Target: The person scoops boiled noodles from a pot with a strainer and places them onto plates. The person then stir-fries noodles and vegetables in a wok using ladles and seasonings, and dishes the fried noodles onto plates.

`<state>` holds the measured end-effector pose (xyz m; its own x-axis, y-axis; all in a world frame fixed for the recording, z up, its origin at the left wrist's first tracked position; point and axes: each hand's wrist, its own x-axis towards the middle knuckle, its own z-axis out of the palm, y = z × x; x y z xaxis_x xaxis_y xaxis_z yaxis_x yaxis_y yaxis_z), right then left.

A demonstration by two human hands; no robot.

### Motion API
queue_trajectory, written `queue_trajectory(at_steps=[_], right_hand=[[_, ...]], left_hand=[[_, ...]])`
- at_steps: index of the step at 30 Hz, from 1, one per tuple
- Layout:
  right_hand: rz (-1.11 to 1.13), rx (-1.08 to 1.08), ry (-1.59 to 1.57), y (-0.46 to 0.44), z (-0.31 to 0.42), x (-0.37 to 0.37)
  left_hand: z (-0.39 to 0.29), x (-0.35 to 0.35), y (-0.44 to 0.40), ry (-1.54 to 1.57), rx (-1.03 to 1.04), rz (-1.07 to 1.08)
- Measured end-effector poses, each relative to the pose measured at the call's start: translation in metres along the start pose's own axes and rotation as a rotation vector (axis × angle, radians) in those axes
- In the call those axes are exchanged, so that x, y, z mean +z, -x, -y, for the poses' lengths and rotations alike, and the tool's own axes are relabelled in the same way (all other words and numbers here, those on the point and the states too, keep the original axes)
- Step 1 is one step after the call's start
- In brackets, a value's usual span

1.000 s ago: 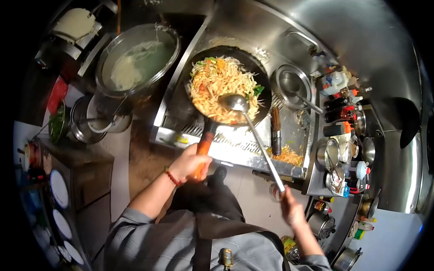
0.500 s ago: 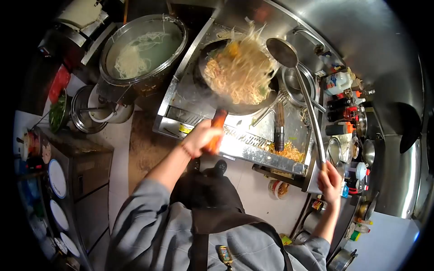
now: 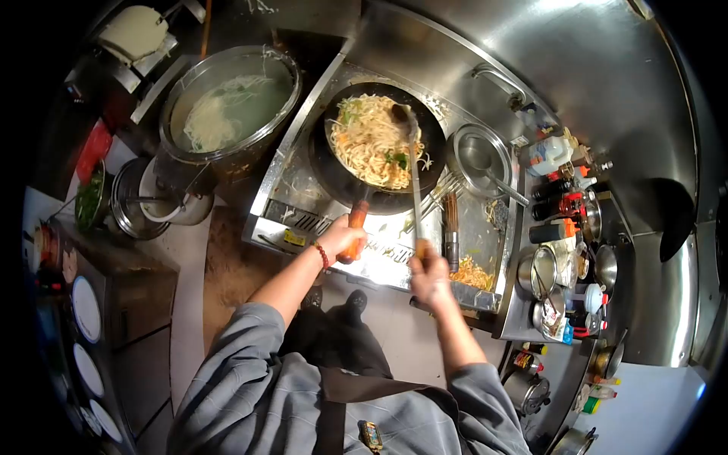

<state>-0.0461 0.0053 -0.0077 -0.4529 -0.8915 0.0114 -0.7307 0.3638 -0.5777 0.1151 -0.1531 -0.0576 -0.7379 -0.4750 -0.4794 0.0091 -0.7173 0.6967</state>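
My left hand [image 3: 343, 240] is wrapped round the orange-brown wooden handle of a black wok [image 3: 429, 121] on the stove [image 3: 292, 199]. Fried noodles [image 3: 368, 148] with bits of green vegetable fill the wok. In my right hand [image 3: 430, 274] is the handle of a long metal ladle [image 3: 415, 178]. The ladle's bowl rests among the noodles at the wok's right side, partly hidden by them. A bamboo brush [image 3: 451, 227] lies on the stove just past my right hand, beside a metal fork-like tool [image 3: 446, 188].
A large pot [image 3: 168, 140] of cloudy water with pale noodles stands at the left. To the wok's right sits a metal bowl [image 3: 462, 136] with a ladle inside. Food scraps [image 3: 474, 274] lie at the stove's front right corner. Sauce bottles [image 3: 550, 231] line the right shelf.
The tossed noodles have dropped back into the wok, which now sits lower on the stove. My right hand has swung left, bringing the ladle from beside the wok into the noodles.
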Motion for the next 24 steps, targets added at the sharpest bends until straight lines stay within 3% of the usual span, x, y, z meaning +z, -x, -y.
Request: queue_trajectory(at_steps=[1,2,5,7,8,10,11,12,13,15,17,18,21,23,24], right_hand=[[-0.101,-0.242,0.172,0.01,0.007,0.021],[0.183,0.056,0.069,0.029,0.039,-0.001],[0.172,-0.013,0.156,0.114,-0.013,-0.055],[0.208,0.0,0.337,0.143,-0.034,-0.108],[0.184,-0.114,0.399,0.135,-0.031,-0.126],[0.289,-0.098,0.309,0.09,-0.017,-0.141],[0.219,-0.234,0.423,0.07,-0.028,-0.134],[0.223,-0.19,0.366,0.044,-0.021,-0.124],[0.328,0.097,0.314,0.021,-0.001,-0.118],[0.242,-0.026,0.206,0.003,-0.001,-0.117],[0.132,-0.098,0.157,0.001,0.003,-0.138],[0.117,0.063,-0.047,0.01,-0.007,-0.152],[0.159,0.066,-0.022,0.025,-0.018,-0.193],[0.196,0.158,-0.223,0.01,-0.004,-0.181],[0.173,0.194,-0.105,-0.003,0.011,-0.162]], left_hand=[[0.001,-0.005,0.002,-0.051,0.026,0.029],[-0.001,-0.008,0.008,-0.094,0.033,-0.001],[-0.029,0.005,0.072,0.071,0.021,-0.021],[-0.026,-0.002,0.105,-0.049,0.01,0.043],[-0.037,0.007,0.115,0.006,-0.047,0.009],[-0.047,-0.003,0.101,0.01,-0.095,0.068],[-0.053,0.001,0.088,0.086,-0.086,0.062],[-0.049,0.005,0.078,0.033,-0.004,0.028],[-0.03,-0.002,0.071,0.055,-0.003,0.047],[0.02,-0.023,0.084,-0.015,0.056,0.032],[0.033,-0.022,0.116,0.104,-0.014,0.023],[0.037,-0.024,0.126,0.097,-0.04,0.03],[-0.014,-0.003,0.12,0.111,-0.046,0.044],[-0.048,0.006,0.089,0.034,0.016,0.057],[-0.05,0.006,0.07,0.025,-0.022,-0.003]])
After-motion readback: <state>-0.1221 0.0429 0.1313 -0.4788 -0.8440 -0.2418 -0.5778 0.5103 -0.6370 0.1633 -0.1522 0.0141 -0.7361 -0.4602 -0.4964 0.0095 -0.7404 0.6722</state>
